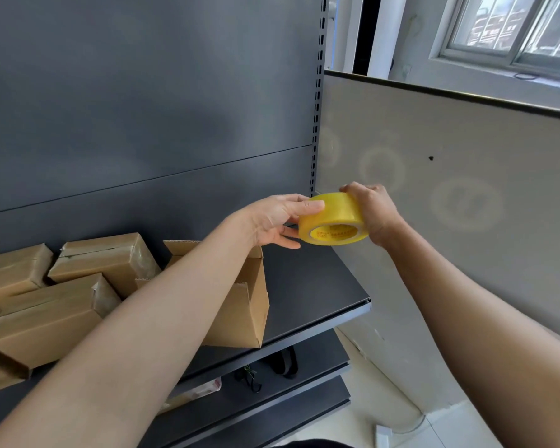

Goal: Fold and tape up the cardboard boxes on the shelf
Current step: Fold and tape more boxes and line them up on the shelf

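Two bare forearms reach forward and upward from the lower corners and converge near the middle. The left hand (272,221) turns its palm inward. Its thumb lies along the top edge of a tape roll (333,218) and its fingers stretch under the roll's near side, pinching it. The right hand (374,213) shows its back, wrist bent, with fingers curled over the roll's top and far side. Both hands hold the roll between them in the air. The left arm is brightly lit and the right is in shade.
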`<action>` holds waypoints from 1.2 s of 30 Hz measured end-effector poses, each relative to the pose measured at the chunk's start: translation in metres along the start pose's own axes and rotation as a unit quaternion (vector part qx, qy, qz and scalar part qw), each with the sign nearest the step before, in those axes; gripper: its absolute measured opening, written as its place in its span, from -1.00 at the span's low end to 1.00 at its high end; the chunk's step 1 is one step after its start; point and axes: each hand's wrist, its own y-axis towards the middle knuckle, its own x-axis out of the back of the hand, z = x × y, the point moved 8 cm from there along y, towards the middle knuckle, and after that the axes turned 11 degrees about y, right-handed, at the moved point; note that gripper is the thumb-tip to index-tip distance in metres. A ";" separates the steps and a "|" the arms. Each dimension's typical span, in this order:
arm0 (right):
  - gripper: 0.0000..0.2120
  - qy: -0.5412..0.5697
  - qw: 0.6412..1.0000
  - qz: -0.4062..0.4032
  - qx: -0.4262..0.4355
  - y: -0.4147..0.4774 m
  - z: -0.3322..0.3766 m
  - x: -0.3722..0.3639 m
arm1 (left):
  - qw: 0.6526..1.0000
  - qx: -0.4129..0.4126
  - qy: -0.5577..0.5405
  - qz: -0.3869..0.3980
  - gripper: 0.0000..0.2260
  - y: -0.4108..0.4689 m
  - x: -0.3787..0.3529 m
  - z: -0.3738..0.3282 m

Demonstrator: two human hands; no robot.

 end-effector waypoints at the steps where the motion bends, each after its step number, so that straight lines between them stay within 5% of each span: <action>1: -0.69 0.040 0.999 -0.009 -0.014 -0.001 -0.003 0.004 | 1.000 -0.004 -0.007 0.005 -0.71 0.000 0.001 0.000; 5: -0.66 0.249 0.966 0.027 -0.065 -0.008 -0.014 -0.002 | 0.993 -0.015 -0.081 0.082 -0.17 0.002 -0.008 0.004; 7: -0.63 0.325 0.940 0.075 -0.071 -0.011 -0.012 -0.011 | 0.984 -0.041 -0.131 0.118 -0.09 0.003 -0.014 0.004; 10: -0.71 0.302 0.949 0.059 -0.072 -0.009 -0.010 -0.006 | 0.981 -0.049 -0.160 0.096 -0.25 0.006 -0.009 0.003; 13: -0.72 0.060 0.997 0.033 -0.026 -0.002 -0.005 -0.002 | 0.998 -0.001 -0.062 0.004 -0.50 0.010 0.000 0.007; 16: -0.53 -0.089 0.993 0.070 0.016 -0.002 -0.003 -0.021 | 0.998 0.015 0.015 -0.051 -0.60 0.013 0.004 0.007; 19: -0.64 -0.061 0.998 0.026 0.018 -0.002 -0.004 -0.014 | 0.998 0.018 -0.019 -0.051 -0.61 0.011 0.009 0.013; 22: -0.77 0.085 0.996 -0.026 -0.028 0.001 -0.013 0.005 | 0.995 0.006 -0.097 -0.039 -0.72 0.008 0.017 0.019; 26: -0.66 0.212 0.975 -0.038 -0.055 0.001 -0.027 0.005 | 0.990 0.018 -0.136 -0.035 -0.70 0.009 0.015 0.018; 29: -0.60 0.186 0.980 -0.061 -0.047 -0.002 -0.028 0.006 | 0.989 0.031 -0.132 -0.057 -0.79 0.008 0.016 0.013; 33: -0.82 0.126 0.988 -0.087 -0.020 -0.004 -0.022 0.009 | 0.989 0.029 -0.125 -0.077 -0.91 0.008 0.014 0.013; 36: -0.73 0.066 0.995 -0.077 0.021 -0.002 -0.016 0.008 | 0.989 0.021 -0.096 -0.109 -0.82 0.007 0.014 0.015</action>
